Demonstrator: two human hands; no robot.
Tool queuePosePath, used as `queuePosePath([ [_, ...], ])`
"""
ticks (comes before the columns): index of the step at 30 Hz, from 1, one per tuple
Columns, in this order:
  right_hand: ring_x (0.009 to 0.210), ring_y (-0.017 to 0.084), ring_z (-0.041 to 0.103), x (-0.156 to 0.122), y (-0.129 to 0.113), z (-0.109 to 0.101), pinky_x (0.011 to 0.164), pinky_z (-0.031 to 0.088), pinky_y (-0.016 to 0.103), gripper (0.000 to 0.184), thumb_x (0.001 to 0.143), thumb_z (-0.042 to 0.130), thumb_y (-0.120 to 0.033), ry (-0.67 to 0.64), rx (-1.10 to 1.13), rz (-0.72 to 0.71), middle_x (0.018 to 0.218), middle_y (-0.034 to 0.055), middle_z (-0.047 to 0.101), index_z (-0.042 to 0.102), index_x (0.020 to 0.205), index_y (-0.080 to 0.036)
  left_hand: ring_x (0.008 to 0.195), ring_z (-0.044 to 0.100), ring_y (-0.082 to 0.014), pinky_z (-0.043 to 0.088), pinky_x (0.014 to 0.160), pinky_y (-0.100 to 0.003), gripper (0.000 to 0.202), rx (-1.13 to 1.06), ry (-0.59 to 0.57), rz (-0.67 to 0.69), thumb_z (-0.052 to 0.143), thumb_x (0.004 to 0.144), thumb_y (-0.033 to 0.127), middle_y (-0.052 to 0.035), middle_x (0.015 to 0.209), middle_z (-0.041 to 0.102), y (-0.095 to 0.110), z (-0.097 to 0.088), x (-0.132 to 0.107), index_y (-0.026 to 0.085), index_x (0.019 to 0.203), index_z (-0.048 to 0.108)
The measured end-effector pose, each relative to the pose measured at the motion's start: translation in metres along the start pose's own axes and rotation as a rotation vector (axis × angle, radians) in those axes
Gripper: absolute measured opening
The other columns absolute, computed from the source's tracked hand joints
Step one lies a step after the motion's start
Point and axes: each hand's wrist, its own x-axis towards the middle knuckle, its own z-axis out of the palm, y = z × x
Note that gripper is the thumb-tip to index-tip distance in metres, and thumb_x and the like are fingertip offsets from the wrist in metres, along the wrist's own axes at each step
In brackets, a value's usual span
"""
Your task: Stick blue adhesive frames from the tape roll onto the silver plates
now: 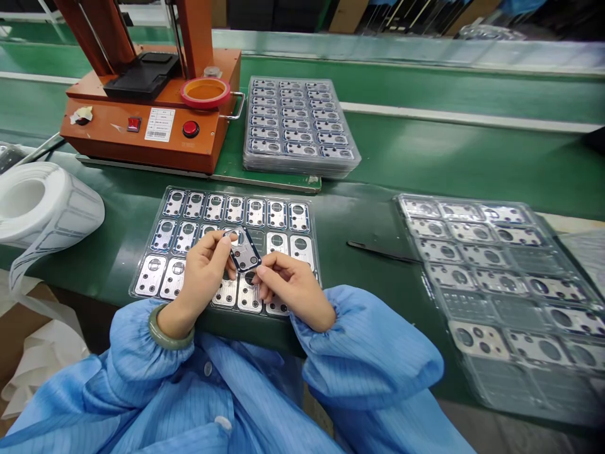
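Both hands meet over a clear tray (142, 268) of small metal camera-frame parts at the table's near edge. My left hand (201, 274) pinches the top of one metal part (243, 249), held tilted above the tray. My right hand (290, 287) has its fingers curled and pinched at the part's lower edge. Blue sleeves cover both forearms, and a green bangle (172, 331) sits on my left wrist. One tray pocket under the held part looks vacant.
An orange press machine (151, 120) with a red button stands at the back left. A stack of filled trays (300, 123) lies beside it. More trays (501, 284) sit at the right, black tweezers (382, 253) between. A white label roll (38, 202) is at the left.
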Motion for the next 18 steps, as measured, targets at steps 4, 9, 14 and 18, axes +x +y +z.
queuePosePath([
  [4, 0.042, 0.007, 0.052, -0.002, 0.000, -0.001, 0.042, 0.045, 0.020, 0.020, 0.079, 0.061, -0.036, -0.016, -0.050, 0.016, 0.053, -0.0041, 0.057, 0.054, 0.072, -0.018, 0.039, 0.051, -0.0063, 0.041, 0.043, -0.017, 0.026, 0.065, 0.027, 0.051, 0.056, 0.088, 0.042, 0.0069, 0.048, 0.053, 0.003, 0.000, -0.002, 0.017, 0.092, 0.062],
  [9, 0.053, 0.008, 0.056, 0.000, 0.002, -0.003, 0.049, 0.050, 0.022, 0.025, 0.081, 0.063, -0.043, 0.118, -0.055, -0.143, 0.069, -0.0007, 0.061, 0.059, 0.084, -0.018, 0.040, 0.050, -0.0072, 0.042, 0.044, -0.019, 0.029, 0.128, -0.001, 0.014, 0.054, 0.089, 0.042, 0.0069, 0.047, 0.051, 0.003, 0.002, -0.002, 0.016, 0.100, 0.063],
  [14, 0.048, 0.009, 0.056, 0.008, 0.011, -0.004, 0.041, 0.050, 0.022, 0.040, 0.077, 0.067, -0.047, 0.214, -0.037, -0.101, 0.067, -0.0045, 0.058, 0.053, 0.101, -0.019, 0.049, 0.054, -0.0071, 0.045, 0.049, -0.020, 0.031, 0.211, -0.080, -0.001, 0.060, 0.085, 0.038, 0.0017, 0.070, 0.061, -0.007, 0.005, 0.001, 0.016, 0.107, 0.063],
  [18, 0.048, 0.011, 0.060, 0.012, 0.016, -0.006, 0.045, 0.056, 0.026, 0.044, 0.076, 0.067, -0.052, 0.350, -0.086, -0.084, 0.069, -0.0038, 0.061, 0.051, 0.101, -0.020, 0.053, 0.057, -0.0066, 0.045, 0.051, -0.021, 0.032, 0.220, -0.026, 0.012, 0.062, 0.084, 0.037, -0.0034, 0.089, 0.064, -0.010, 0.005, 0.002, 0.017, 0.108, 0.060],
])
